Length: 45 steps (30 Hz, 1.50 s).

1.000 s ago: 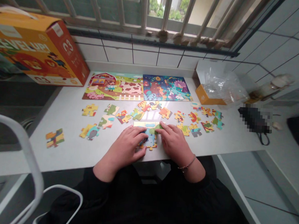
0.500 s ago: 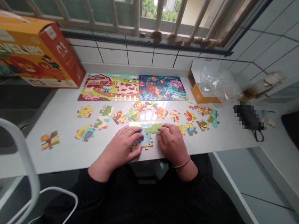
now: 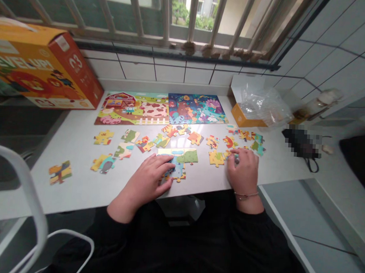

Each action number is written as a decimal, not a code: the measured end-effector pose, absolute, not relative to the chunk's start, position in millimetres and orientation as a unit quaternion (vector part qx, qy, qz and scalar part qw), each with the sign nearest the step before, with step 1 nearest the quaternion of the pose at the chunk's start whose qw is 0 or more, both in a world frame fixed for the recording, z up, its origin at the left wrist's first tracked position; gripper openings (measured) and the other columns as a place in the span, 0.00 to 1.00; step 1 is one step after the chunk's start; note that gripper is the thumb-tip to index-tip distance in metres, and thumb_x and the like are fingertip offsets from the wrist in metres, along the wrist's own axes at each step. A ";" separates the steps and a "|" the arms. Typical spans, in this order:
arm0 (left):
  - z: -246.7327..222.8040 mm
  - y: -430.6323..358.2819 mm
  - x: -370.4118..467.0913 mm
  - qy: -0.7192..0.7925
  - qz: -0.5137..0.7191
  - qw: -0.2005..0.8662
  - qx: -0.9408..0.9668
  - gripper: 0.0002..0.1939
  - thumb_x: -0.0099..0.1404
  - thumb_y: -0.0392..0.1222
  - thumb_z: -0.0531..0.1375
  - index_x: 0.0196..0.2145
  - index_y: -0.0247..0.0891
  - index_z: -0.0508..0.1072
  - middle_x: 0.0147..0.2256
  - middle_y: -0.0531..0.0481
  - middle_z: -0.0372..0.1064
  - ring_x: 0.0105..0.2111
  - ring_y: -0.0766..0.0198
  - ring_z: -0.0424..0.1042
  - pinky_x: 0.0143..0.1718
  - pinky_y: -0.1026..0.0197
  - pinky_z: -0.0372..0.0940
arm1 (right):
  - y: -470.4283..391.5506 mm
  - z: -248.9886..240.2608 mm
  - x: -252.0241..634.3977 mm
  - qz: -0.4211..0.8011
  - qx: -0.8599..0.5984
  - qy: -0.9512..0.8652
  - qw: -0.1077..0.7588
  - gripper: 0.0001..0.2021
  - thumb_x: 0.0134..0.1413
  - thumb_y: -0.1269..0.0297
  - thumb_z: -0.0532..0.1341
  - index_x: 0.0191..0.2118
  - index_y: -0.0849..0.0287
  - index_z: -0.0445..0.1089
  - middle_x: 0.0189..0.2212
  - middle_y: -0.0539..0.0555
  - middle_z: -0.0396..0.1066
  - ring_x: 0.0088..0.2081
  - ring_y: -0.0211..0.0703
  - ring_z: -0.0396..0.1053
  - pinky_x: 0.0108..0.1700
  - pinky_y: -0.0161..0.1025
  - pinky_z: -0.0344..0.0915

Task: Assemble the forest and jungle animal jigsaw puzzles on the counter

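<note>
On the counter in front of me lies a partly joined jigsaw puzzle [image 3: 180, 169] with blue and green pieces. My left hand [image 3: 151, 173] rests on its left side, thumb and fingers apart, covering part of it. Farther right, my right hand [image 3: 243, 168] has its fingers curled down on a puzzle piece [image 3: 228, 154], which is mostly hidden beneath them. A loose yellow puzzle piece [image 3: 216, 158] lies between the joined section and that hand. Several other loose pieces surround them, including an orange one [image 3: 196, 138] and a green-and-white one [image 3: 130, 135].
Two picture boards, a farm scene [image 3: 133, 108] and a dark blue forest scene [image 3: 198, 108], lie along the wall. A large orange box [image 3: 42, 66] stands at the left. At the right are an opened small box [image 3: 247, 120] with clear plastic [image 3: 265, 104], a bottle [image 3: 317, 105] and a blurred dark object [image 3: 301, 142].
My right hand has left the green part of the joined puzzle and moved right onto a loose piece. My left hand has stayed in place.
</note>
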<state>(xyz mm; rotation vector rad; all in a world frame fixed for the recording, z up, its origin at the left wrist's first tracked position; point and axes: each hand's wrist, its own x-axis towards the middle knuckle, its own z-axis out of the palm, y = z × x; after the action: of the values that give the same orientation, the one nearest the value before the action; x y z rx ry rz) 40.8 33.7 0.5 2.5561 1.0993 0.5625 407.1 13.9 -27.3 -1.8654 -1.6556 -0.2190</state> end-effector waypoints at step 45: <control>-0.6 34.4 40.0 0.380 0.203 0.156 0.889 0.17 0.74 0.45 0.63 0.58 0.44 0.78 0.69 0.40 0.72 0.69 0.45 0.71 0.75 0.34 0.60 | 36.3 -40.6 513.2 -0.065 -0.888 -0.403 0.212 0.27 0.66 0.50 0.65 0.62 0.65 0.79 0.60 0.73 0.72 0.58 0.66 0.70 0.61 0.57 0.67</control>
<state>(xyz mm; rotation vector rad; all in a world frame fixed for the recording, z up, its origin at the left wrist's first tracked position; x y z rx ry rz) 40.0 34.4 -0.6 2.5455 1.0888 0.5805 513.2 36.3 -40.6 -2.4652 -1.1202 -0.1804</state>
